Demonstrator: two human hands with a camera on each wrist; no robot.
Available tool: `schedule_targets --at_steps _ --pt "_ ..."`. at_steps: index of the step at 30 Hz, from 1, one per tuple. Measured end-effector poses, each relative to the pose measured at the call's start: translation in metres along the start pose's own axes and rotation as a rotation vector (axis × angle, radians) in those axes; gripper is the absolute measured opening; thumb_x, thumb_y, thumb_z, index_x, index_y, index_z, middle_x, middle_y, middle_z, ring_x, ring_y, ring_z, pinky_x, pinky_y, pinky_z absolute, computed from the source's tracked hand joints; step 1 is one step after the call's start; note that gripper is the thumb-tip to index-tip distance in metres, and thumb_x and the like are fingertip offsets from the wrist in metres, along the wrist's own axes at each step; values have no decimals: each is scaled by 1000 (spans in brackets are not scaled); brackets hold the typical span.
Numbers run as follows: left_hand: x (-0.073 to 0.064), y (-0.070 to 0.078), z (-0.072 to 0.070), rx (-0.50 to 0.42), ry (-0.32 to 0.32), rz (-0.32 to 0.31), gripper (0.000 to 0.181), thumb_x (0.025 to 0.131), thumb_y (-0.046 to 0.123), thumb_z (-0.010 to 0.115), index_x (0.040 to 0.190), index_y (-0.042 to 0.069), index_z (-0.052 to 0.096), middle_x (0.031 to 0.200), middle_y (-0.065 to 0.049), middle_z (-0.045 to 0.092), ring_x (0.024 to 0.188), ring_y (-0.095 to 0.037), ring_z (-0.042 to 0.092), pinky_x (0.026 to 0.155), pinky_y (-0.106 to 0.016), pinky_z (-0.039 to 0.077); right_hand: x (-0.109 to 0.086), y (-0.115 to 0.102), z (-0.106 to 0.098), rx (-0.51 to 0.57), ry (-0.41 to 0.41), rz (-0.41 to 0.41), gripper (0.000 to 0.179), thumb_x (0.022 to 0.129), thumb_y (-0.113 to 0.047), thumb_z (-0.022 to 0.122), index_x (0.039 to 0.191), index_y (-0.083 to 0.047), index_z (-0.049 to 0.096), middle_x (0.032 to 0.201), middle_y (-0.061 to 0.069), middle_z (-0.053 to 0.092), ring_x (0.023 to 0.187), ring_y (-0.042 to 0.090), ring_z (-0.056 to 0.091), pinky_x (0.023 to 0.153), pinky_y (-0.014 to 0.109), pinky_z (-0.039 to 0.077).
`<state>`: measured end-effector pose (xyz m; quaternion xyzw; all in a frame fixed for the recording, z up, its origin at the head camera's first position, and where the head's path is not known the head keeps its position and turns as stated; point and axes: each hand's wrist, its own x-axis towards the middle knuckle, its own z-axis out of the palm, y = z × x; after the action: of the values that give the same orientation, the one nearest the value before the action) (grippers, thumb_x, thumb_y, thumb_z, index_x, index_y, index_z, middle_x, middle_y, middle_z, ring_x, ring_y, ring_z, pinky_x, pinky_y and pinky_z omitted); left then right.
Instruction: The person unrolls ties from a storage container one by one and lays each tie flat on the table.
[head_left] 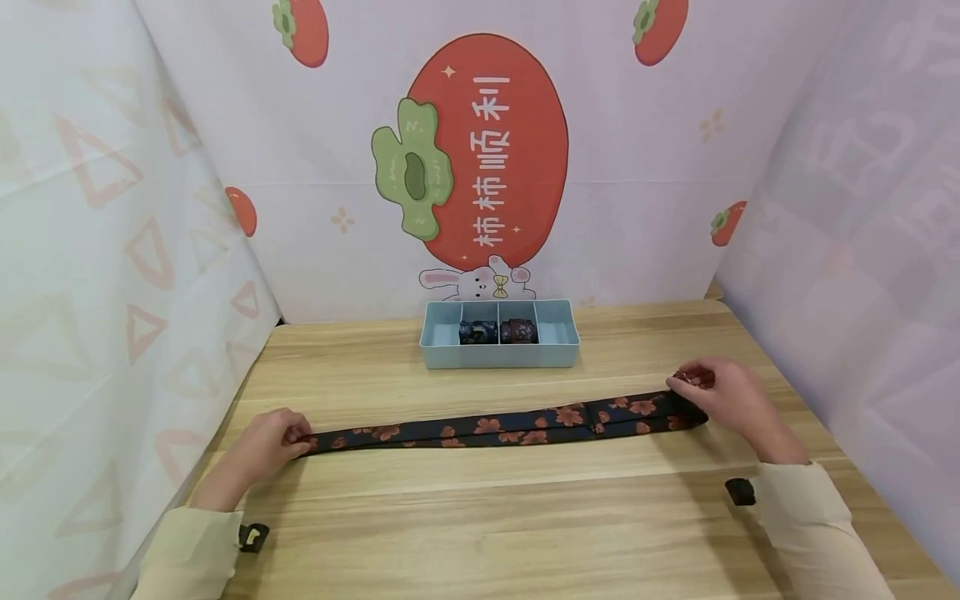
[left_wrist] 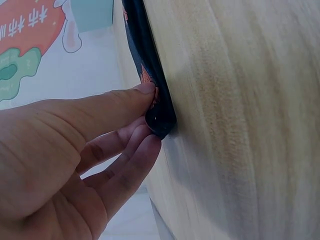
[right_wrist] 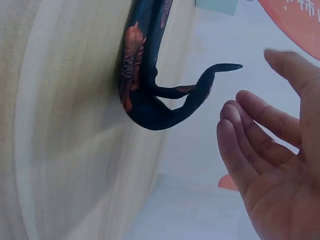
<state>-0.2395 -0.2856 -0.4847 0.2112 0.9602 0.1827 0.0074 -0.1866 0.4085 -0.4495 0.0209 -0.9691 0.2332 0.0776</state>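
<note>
A dark necktie [head_left: 487, 429] with orange-red flowers lies folded in a long strip across the wooden table. My left hand [head_left: 273, 446] pinches its narrow left end; in the left wrist view the thumb [left_wrist: 125, 107] presses on top, with the other fingertips at the underside. Near the wider right end is my right hand [head_left: 727, 396]. In the right wrist view, that tie end [right_wrist: 165, 112] curls up off the table, and the right hand's loosely bent fingers [right_wrist: 245, 145] stand apart from it, thumb spread.
A light blue divided box [head_left: 501, 357] stands at the table's back edge. Its two middle compartments hold a rolled dark blue patterned tie [head_left: 478, 332] and a rolled maroon one [head_left: 518, 332]. Printed cloth walls [head_left: 622, 208] enclose the wooden table [head_left: 480, 525] at the back and sides.
</note>
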Motion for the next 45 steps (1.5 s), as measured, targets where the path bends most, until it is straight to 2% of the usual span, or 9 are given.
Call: schedule_targets --at_steps 4,8,13,18,24,29,37,41,45 --pt "0 2 2 -8 10 6 11 86 6 86 85 10 76 81 1 66 71 -5 54 63 -25 49 0 1 -7 1 -27 -21 40 93 -26 82 115 7 72 107 26 73 96 40 73 83 56 60" --pt "-3 4 3 -13 1 -10 10 86 5 85 85 9 75 81 0 65 71 -7 55 63 -26 49 0 11 -14 24 -26 -43 35 91 -12 82 113 12 70 103 27 73 91 38 71 77 44 61" --pt "-6 2 3 -8 -5 -22 10 87 5 84 86 10 75 82 0 66 72 -7 56 63 -26 50 -3 28 -20 -14 32 -80 28 87 -8 83 106 10 73 94 21 75 79 20 70 68 24 55" --pt "-6 0 4 -6 -2 -21 11 87 6 84 85 11 75 82 1 66 72 -6 56 63 -26 50 -14 25 -21 -36 53 -95 19 86 -6 84 97 6 75 85 11 75 71 0 62 63 22 54" --pt "-6 -2 4 -2 2 -21 11 87 6 85 85 12 75 82 2 66 72 -6 56 63 -26 50 -24 -12 -5 7 -104 -105 21 93 -9 79 108 4 75 95 12 79 83 22 75 70 33 62" --pt "-7 -1 4 -9 1 -23 11 87 6 84 86 12 75 82 2 66 72 -6 56 64 -26 50 -19 -26 10 -10 -99 -92 33 93 -7 77 121 9 71 109 26 76 97 40 75 80 50 63" --pt "-8 0 5 -28 1 -25 11 87 6 84 85 12 75 82 2 66 72 -5 56 64 -25 50 -8 4 8 -23 -69 42 35 93 -6 77 116 18 67 107 34 72 97 48 70 83 58 60" --pt "-6 -1 4 -26 4 -23 11 87 6 85 85 12 76 83 1 67 72 -6 57 63 -25 50 -12 21 8 -26 -133 120 34 96 -15 76 109 15 69 101 30 72 90 41 69 79 55 58" --pt "-4 -2 2 -24 10 -10 11 87 6 85 85 12 76 83 2 67 72 -6 56 63 -25 49 -18 31 13 -41 -138 161 33 98 -24 73 99 9 72 93 23 72 83 33 67 74 49 55"
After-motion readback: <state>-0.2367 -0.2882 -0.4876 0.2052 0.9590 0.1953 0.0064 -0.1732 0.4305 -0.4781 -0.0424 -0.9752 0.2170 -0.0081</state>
